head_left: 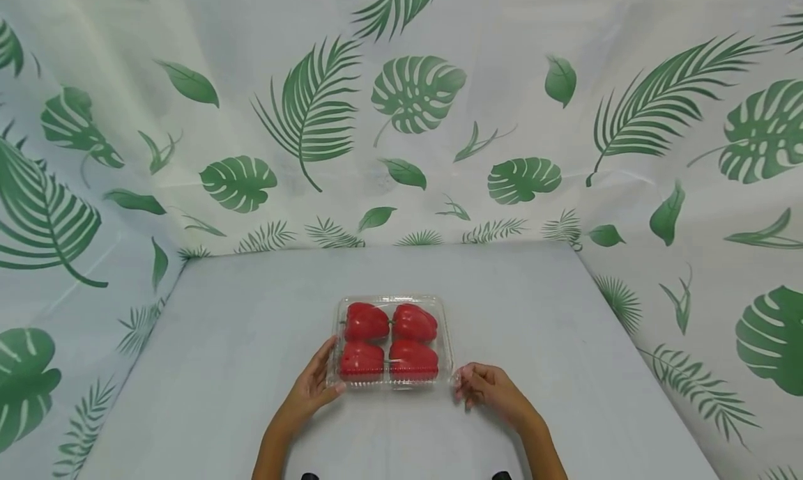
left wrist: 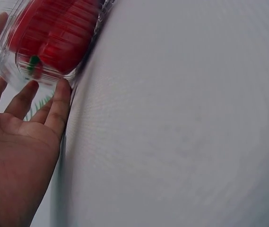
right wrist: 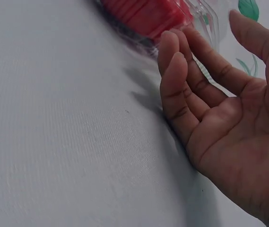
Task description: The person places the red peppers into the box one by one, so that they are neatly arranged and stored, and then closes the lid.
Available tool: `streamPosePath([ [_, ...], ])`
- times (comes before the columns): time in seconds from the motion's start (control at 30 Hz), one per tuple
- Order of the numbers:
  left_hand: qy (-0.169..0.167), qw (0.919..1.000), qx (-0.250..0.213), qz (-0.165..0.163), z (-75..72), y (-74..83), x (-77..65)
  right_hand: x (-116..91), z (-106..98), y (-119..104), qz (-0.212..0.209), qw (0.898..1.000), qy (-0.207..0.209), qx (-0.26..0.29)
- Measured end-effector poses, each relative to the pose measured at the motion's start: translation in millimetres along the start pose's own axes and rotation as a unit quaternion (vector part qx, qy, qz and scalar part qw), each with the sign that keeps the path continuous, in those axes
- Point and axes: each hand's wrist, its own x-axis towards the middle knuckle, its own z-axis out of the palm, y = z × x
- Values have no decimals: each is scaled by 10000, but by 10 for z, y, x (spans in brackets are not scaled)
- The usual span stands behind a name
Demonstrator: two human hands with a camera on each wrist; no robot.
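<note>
A clear plastic clamshell box (head_left: 447,341) lies on the table with several red bell peppers (head_left: 414,358) inside, seen through its lid. In the left wrist view, a green stem shows at the end of one bell pepper (left wrist: 68,45). My left hand (head_left: 309,389) is at the box's left side, fingertips at its lower wall and thumb apart from them near the front left corner. At the front right corner is my right hand (head_left: 489,389), its fingers loosely bent. The right wrist view shows the right thumb standing away from the fingers, with the index fingertip right at the box (right wrist: 210,23).
A pale cloth covers the table (head_left: 251,313). White sheeting with green leaf prints (head_left: 414,118) rises behind it and along both sides. Two small dark objects show at the bottom edge of the head view, between the forearms.
</note>
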Motion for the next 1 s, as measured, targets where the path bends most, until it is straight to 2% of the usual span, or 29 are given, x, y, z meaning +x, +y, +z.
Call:
streamPosePath([
  [0.1,-31,10000,-10,66,-10,16,2,16,28,1,-167,9997,-177,-52],
  [0.47,-85,9998,-114,114,-23,-20,-2,73,131,-63,-274,9986,-163,-415],
  [0.77,-185,9996,-18,200,-48,-37,-5,80,199,9,-692,9966,-343,304],
  [1.0,-246,9991,-44,338,-46,-23,7,89,185,0,-507,9976,-279,368],
])
